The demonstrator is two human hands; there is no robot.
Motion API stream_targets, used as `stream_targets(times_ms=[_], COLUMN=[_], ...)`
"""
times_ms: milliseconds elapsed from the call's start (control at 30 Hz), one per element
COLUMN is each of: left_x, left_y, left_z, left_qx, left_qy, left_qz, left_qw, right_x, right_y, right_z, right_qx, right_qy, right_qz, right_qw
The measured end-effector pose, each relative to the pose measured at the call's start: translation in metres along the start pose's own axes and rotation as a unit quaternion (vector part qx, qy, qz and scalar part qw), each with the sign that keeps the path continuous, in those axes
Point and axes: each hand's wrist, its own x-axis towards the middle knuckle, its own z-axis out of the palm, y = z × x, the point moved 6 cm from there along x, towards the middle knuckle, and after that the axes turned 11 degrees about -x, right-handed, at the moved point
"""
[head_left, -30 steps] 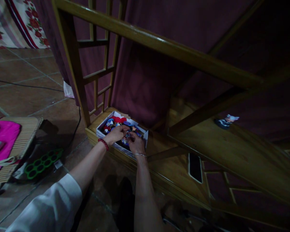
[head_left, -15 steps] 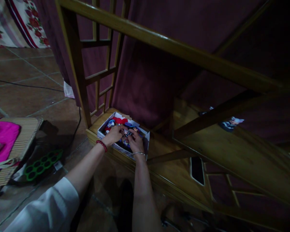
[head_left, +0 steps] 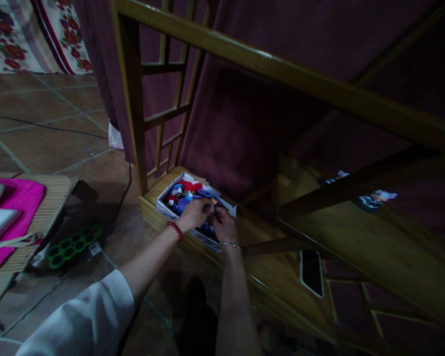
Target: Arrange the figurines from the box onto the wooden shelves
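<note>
A shallow white cardboard box (head_left: 166, 211) sits on the low wooden shelf, filled with small red, blue and purple pieces that look like toy figurines. My left hand (head_left: 195, 214), with a red bead bracelet at its wrist, reaches over the box's near side, fingers bent in a pinch. Close against it, my right hand (head_left: 225, 226) wears a thin silver bangle and has its fingers closed too. Between the fingertips of both hands is a small dark-and-white figurine (head_left: 213, 209), mostly covered. Another little figurine (head_left: 214, 201) shows just beyond the fingers.
A phone (head_left: 311, 273) lies on the shelf at right. Two small figurines, one in white and black (head_left: 377, 199), stand on the higher shelf board (head_left: 356, 242). A wooden rail (head_left: 267, 59) crosses above my hands. At left are a bamboo-topped table (head_left: 55, 195) and a green tray with round holes (head_left: 74, 244).
The view has shifted, so the scene sits further right. Both hands stay together over the box, and the figurine between them is now more hidden by the fingers.
</note>
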Motion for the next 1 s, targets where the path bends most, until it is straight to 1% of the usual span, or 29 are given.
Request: stream_targets(times_ms=[100,233,333,433,500,567,700,767,867,933,1000], left_x=[0.003,0.003,0.000,-0.001,-0.001,-0.001,0.001,0.001,0.002,0.002,0.003], left_y=[-0.004,-0.006,-0.009,-0.010,-0.011,-0.013,-0.018,-0.023,-0.033,-0.039,-0.042], left_z=[0.011,0.022,0.021,0.016,0.009,-0.002,-0.035,-0.051,-0.073,-0.084,-0.091], left_qx=[-0.085,-0.137,-0.154,-0.172,-0.191,-0.204,-0.194,-0.164,-0.090,-0.048,-0.022], left_qy=[0.022,0.059,0.093,0.092,0.086,0.095,0.153,0.171,0.181,0.180,0.170], left_qz=[-0.020,-0.055,-0.074,-0.076,-0.082,-0.100,-0.121,-0.128,-0.135,-0.131,-0.120], left_qw=[0.996,0.987,0.981,0.978,0.974,0.969,0.961,0.963,0.970,0.974,0.978], right_x=[0.003,0.005,0.006,0.006,0.006,0.007,0.008,0.009,0.010,0.011,0.012], right_y=[0.011,0.021,0.021,0.015,0.009,0.001,-0.017,-0.027,-0.044,-0.053,-0.061], right_z=[-0.003,-0.004,-0.002,0.003,0.009,0.016,0.032,0.041,0.054,0.061,0.065], right_qx=[0.089,0.113,0.139,0.147,0.132,0.114,0.088,0.057,0.003,-0.047,-0.105], right_qy=[0.025,0.036,0.038,0.026,0.012,0.010,0.013,0.001,-0.029,-0.051,-0.063], right_qz=[-0.012,-0.002,-0.003,-0.012,-0.012,-0.014,-0.019,-0.024,-0.039,-0.047,-0.056], right_qw=[0.996,0.993,0.989,0.989,0.991,0.993,0.996,0.998,0.999,0.996,0.991])
